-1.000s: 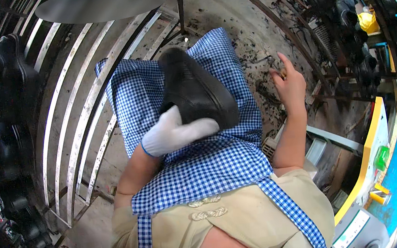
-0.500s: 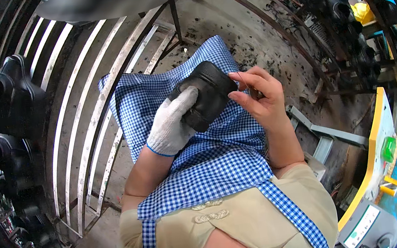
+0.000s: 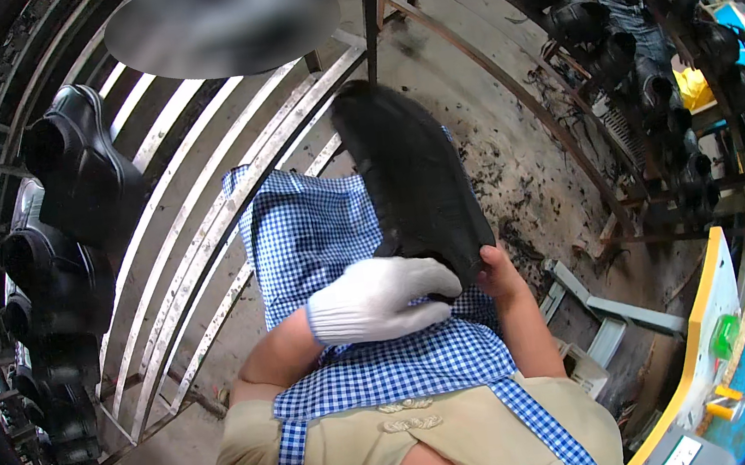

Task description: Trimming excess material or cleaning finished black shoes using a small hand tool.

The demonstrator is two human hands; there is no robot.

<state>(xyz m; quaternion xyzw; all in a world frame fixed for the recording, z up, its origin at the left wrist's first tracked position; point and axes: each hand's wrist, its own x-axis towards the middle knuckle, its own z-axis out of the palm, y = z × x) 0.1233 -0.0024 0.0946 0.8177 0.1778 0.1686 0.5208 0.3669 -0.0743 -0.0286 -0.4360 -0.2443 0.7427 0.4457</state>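
A black shoe (image 3: 414, 176) is held over my lap, toe pointing away from me and its near end close to my waist. My left hand (image 3: 379, 299), in a white knit glove, has its fingers curled at the near end of the shoe. The bare right hand (image 3: 500, 274) grips the same end from the right side, thumb on the edge and the other fingers mostly hidden behind it. Beneath lies a blue-and-white checked apron (image 3: 307, 231) that covers my lap.
A metal rack with pale bars (image 3: 176, 219) stands at the left, beside black shoes (image 3: 85, 165). More black shoes (image 3: 579, 19) hang on a rack at the far right. A yellow-edged board (image 3: 712, 312) and a grey metal frame (image 3: 624, 313) are near my right. Dark scraps litter the floor.
The shoe has turned from a foreshortened end-on pose to stretching lengthwise away from me. Both hands have come down closer to my waist, and the right fingers now grip the shoe.
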